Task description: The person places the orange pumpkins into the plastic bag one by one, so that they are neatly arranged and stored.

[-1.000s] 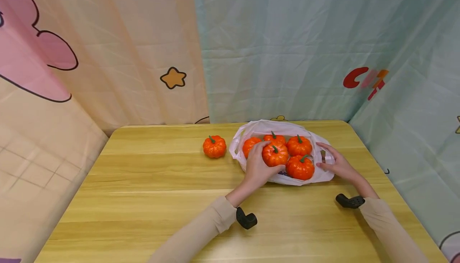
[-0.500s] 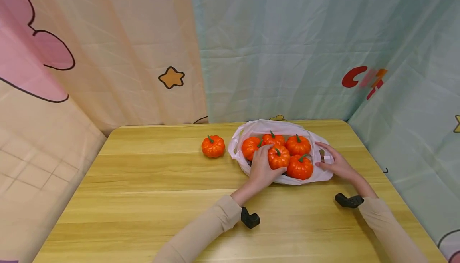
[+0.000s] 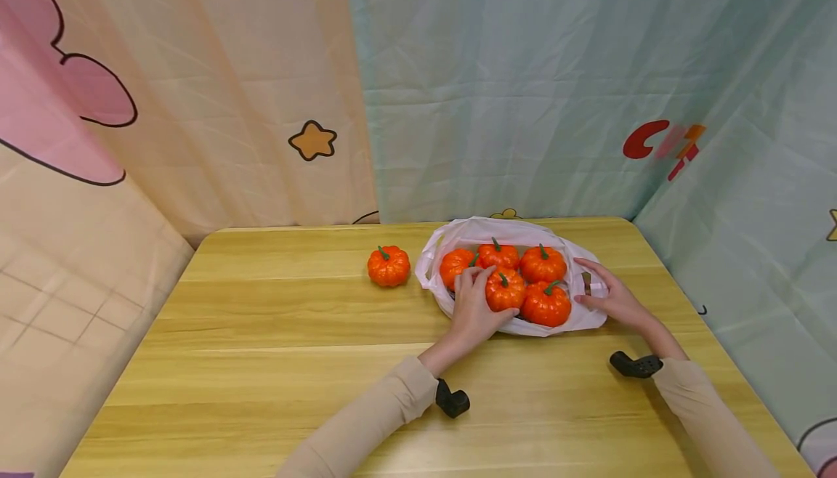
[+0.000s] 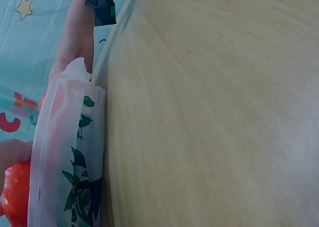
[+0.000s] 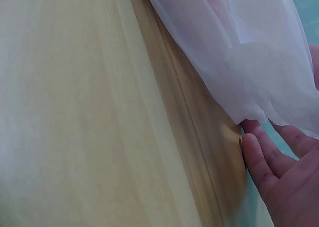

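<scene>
My left hand [image 3: 476, 314] grips an orange toy pumpkin [image 3: 506, 290] with a green stem, fingers on its left side and thumb at its front. That pumpkin sits in the opening of a white plastic bag [image 3: 497, 229], among several like it, such as a front-right pumpkin [image 3: 546, 305]. Part of the held pumpkin [image 4: 18, 192] shows in the left wrist view. My right hand [image 3: 617, 302] holds the bag's right edge, with some fingertips [image 5: 253, 146] just under the plastic [image 5: 249, 82] in the right wrist view. The bag's inside bottom is mostly hidden.
One loose pumpkin [image 3: 389, 266] stands on the wooden table [image 3: 275, 362], left of the bag. Printed cloth [image 3: 549, 100] hangs behind the table's back edge and along both sides. A black camera mount [image 3: 451, 399] sits at my left wrist, another mount [image 3: 636, 365] at the right.
The left hand with its pumpkin has shifted slightly right, then settled a little lower in the bag, uncovering more of the pumpkin at the left. My right hand has hardly moved.
</scene>
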The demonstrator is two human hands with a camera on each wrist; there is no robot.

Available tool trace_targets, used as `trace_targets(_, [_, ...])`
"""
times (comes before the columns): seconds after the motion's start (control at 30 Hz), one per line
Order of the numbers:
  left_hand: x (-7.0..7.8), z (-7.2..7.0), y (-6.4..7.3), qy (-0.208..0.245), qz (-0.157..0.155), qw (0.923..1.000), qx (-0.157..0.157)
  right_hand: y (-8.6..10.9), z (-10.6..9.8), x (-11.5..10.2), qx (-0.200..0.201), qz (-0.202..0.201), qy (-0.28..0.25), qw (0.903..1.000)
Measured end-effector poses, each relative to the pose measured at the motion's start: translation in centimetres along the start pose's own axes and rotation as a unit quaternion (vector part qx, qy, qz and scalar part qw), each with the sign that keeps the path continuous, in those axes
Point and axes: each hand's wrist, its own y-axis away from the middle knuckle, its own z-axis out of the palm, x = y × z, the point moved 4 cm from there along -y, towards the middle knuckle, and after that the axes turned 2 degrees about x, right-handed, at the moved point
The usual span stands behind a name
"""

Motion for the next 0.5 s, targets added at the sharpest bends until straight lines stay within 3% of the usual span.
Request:
trace_targets(0.33, [-0.19,-0.03,0.14,-0.027,0.016,0.9995,-0.008,0.00,-0.03,-0.05,0.001,-0.008,-0.005,1.0000])
trace_targets(0.5, [-0.25,-0.05,0.13,-0.052,0.021,0.9984,0.002,0.01,0.01,-0.07,0.000,-0.004,-0.003,1.0000])
